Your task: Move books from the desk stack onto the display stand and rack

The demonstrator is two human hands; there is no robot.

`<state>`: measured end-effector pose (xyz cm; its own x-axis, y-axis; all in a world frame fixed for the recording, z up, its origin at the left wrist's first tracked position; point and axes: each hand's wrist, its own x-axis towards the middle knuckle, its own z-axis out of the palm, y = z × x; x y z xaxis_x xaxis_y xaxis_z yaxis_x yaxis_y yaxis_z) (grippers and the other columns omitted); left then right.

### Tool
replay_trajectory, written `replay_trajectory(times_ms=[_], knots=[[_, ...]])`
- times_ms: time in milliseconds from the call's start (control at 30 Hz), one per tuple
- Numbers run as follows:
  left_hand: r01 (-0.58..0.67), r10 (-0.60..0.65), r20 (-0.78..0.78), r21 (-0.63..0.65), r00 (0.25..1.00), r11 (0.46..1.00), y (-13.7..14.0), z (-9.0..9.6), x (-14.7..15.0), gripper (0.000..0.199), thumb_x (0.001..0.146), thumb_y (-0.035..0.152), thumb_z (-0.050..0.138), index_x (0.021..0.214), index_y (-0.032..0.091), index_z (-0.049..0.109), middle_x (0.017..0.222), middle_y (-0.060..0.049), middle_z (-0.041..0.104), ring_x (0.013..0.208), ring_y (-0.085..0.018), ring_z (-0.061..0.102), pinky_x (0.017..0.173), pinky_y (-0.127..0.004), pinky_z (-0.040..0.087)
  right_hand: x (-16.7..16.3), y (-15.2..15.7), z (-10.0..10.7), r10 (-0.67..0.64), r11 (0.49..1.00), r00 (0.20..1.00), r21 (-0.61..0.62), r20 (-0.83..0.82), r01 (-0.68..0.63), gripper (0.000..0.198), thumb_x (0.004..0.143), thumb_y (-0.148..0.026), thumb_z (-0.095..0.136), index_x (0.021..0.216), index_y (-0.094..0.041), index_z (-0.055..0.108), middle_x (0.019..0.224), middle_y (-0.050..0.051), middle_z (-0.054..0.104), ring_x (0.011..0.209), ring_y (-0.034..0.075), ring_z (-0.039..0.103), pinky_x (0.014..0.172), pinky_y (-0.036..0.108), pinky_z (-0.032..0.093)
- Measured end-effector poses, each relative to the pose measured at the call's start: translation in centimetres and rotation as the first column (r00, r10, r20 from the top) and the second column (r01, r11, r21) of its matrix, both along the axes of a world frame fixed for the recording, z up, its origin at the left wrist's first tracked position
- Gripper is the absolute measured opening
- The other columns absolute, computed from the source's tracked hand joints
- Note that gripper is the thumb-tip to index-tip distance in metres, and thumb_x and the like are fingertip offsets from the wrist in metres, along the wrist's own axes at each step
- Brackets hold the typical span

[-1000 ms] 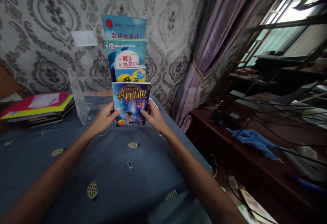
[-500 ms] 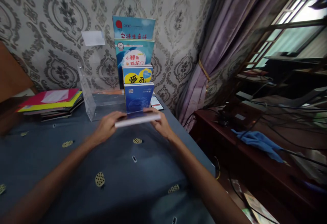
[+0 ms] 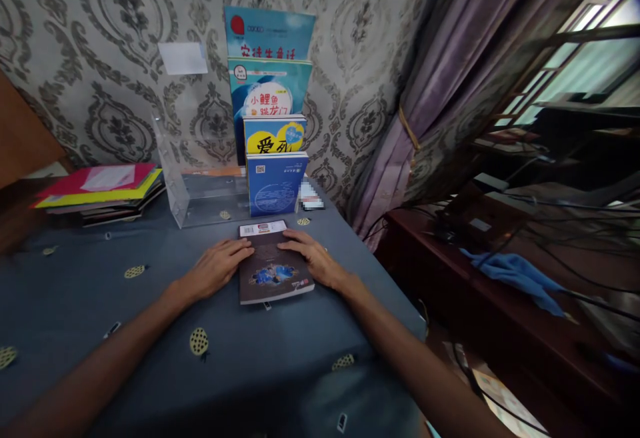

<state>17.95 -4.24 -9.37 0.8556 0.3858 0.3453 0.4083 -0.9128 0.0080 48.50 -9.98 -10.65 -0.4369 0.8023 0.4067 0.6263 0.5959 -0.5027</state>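
A dark brown paperback book (image 3: 273, 261) lies on the blue tablecloth, with a barcode strip at its far edge and a blue picture near its close edge. My left hand (image 3: 217, 266) grips its left side, fingertips on the cover. On the opposite side, my right hand (image 3: 317, 258) holds the right edge, its fingers reaching over the cover. Just beyond stands a clear stepped display rack (image 3: 175, 191). In its right column, a blue book (image 3: 274, 188) is in front, with a yellow-and-blue book (image 3: 275, 135) and two taller teal books behind.
A stack of coloured folders (image 3: 100, 188) sits at the table's left. Right of the rack lies a phone-like item (image 3: 311, 196), blurred out. A purple curtain (image 3: 395, 125) hangs at the right, beside a dark red cabinet (image 3: 450, 278) with cables and a blue cloth (image 3: 515, 275).
The brown book, held up nearly edge-on in both hands before, has come down and now rests flat on the tablecloth. Its cover faces up, with both hands still at its sides.
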Motion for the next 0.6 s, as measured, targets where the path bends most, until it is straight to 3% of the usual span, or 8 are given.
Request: replay_trajectory(times_ms=[167,300,433,600], knots=[[-0.013,0.012,-0.046,-0.033,0.999,0.999,-0.1,0.4,-0.1,0.045,0.096,0.008,0.041,0.137,0.021,0.053,0.142,-0.011,0.059,0.132,-0.024,0.055,0.108,-0.049,0.047,-0.3,-0.2,0.2,-0.137,0.987,0.987,-0.074,0.08,0.143,0.047,0.091,-0.016,0.06,0.137,-0.024,0.06,0.157,0.017,0.041,0.142,0.029,0.045,0.112,0.05,0.043],[-0.039,0.03,-0.11,-0.088,0.994,0.995,-0.3,1.0,-0.4,0.049,0.094,0.007,0.042,0.137,0.025,0.054,0.145,-0.009,0.057,0.133,-0.023,0.054,0.111,-0.051,0.042,-0.7,-0.1,-0.1,-0.21,0.973,0.972,-0.074,0.11,0.219,0.053,0.09,-0.002,0.042,0.132,-0.025,0.065,0.151,0.011,0.051,0.135,0.024,0.054,0.11,0.047,0.046],[-0.066,0.049,-0.136,-0.123,0.99,0.99,-0.4,1.1,-0.5,0.057,0.089,0.003,0.042,0.14,0.027,0.051,0.148,-0.007,0.055,0.135,-0.024,0.052,0.111,-0.052,0.041,-1.3,-0.2,0.2,-0.3,0.951,0.939,-0.031,0.169,0.309,0.058,0.083,0.003,0.044,0.13,-0.022,0.066,0.143,0.012,0.058,0.132,0.026,0.054,0.109,0.051,0.044],[-0.103,0.099,-0.034,-0.146,0.995,0.984,-0.1,0.5,-0.2,0.042,0.097,0.013,0.038,0.133,0.021,0.058,0.141,-0.011,0.06,0.13,-0.023,0.056,0.11,-0.049,0.044,-2.1,-0.6,1.5,-0.313,0.945,0.918,-0.018,0.242,0.327,0.053,0.081,0.004,0.047,0.123,-0.017,0.069,0.121,0.012,0.07,0.115,0.026,0.06,0.099,0.046,0.046]])
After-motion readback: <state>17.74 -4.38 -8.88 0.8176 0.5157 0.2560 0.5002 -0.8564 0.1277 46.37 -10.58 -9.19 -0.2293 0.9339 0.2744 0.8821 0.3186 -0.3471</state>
